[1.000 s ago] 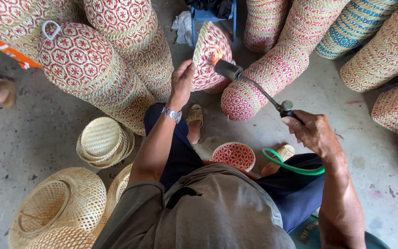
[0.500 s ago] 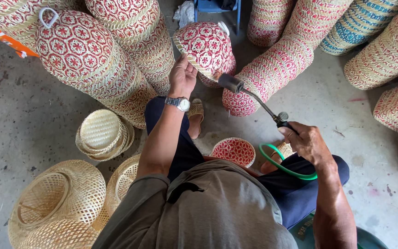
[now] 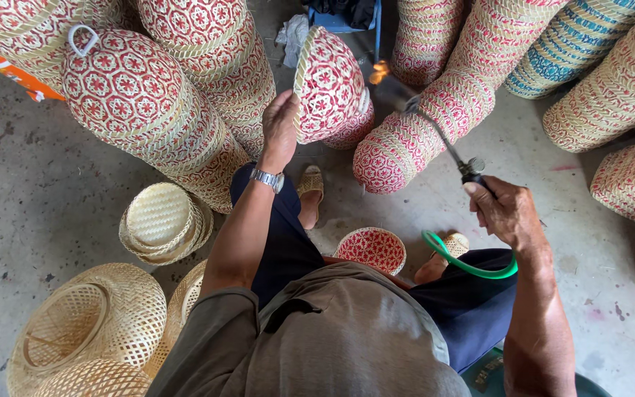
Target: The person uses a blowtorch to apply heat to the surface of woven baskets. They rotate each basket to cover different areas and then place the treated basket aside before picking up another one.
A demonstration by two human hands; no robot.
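Grey concrete floor [image 3: 45, 213] fills the frame, w/ long stacks of red-and-cream woven baskets [image 3: 185, 95] lying across the upper left & more stacks [image 3: 442, 110] fanning over the top centre to the right edge; one blue-and-cream woven stack [image 3: 575, 51] sits upper right. Person seated at bottom centre, grey shirt [image 3: 332, 338] & dark blue trousers [image 3: 288, 242]. Lower left: pale natural open-weave baskets [image 3: 82, 323], & just above them a small stack of plain cream woven lids [image 3: 163, 220].

Left hand [image 3: 281, 129], upper centre, is closed on the rim of a round red-and-cream patterned woven basket [image 3: 328, 84], holding it up off the floor, tilted on edge; silver wristwatch [image 3: 267, 179] on that wrist. Right hand [image 3: 505, 209], right of centre, is wrapped tight around the handle of a thin metal gas torch [image 3: 442, 140], its long nozzle angled up-left, a small orange flame [image 3: 380, 71] at the tip just beside the held basket's right side. Green hose [image 3: 464, 265] loops from under that hand across the knee. A small red-patterned woven bowl [image 3: 372, 250] rests on the floor btwn the legs, centre. Sandalled foot [image 3: 310, 187] just below the raised basket.
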